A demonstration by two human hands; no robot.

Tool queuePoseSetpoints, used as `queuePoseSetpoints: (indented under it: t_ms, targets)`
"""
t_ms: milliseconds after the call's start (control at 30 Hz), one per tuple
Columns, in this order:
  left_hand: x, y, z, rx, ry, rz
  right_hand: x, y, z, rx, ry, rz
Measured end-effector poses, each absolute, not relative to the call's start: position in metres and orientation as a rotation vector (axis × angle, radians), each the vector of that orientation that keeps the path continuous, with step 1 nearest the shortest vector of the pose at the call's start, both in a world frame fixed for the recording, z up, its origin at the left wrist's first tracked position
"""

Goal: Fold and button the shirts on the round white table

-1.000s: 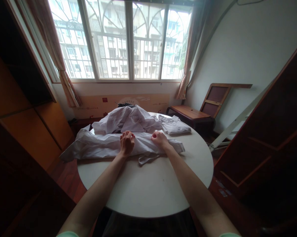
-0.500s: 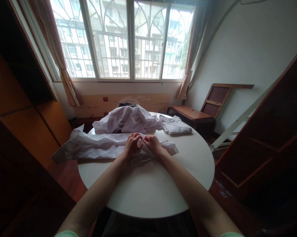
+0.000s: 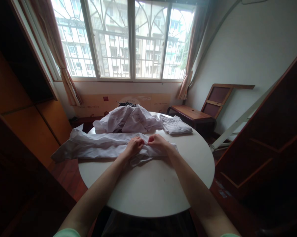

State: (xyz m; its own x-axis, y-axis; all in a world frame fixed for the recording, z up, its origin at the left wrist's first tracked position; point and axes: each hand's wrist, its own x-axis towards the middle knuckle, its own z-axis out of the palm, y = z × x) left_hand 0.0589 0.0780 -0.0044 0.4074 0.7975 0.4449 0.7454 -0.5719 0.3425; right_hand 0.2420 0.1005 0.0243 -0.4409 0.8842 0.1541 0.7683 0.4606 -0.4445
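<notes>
We see the garment [image 3: 96, 144] lying across the table [image 3: 148, 191], its left end overhanging the edge. The left hand [image 3: 135, 145] and right hand [image 3: 159, 142], near each other, curl over its right part, fingertips pinching it. Behind it we note a crumpled pile [image 3: 131, 119] and, rightward, a folded shirt [image 3: 176, 125].

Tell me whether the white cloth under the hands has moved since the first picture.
Yes. The white cloth has shifted left against the round table, its left end reaching farther past the edge.
</notes>
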Motion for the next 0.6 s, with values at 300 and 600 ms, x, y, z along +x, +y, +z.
queuePoseSetpoints:
  t_ms: [300, 600]
  targets:
    - [0.059, 0.078, -0.005, 2.564, 1.409, 0.941, 0.242, 0.106, 0.030, -1.346, -2.367, 0.417]
    - [0.060, 0.076, -0.004, 2.573, 1.377, 0.941, 0.247, 0.112, 0.028, -1.247, -2.381, 0.656]
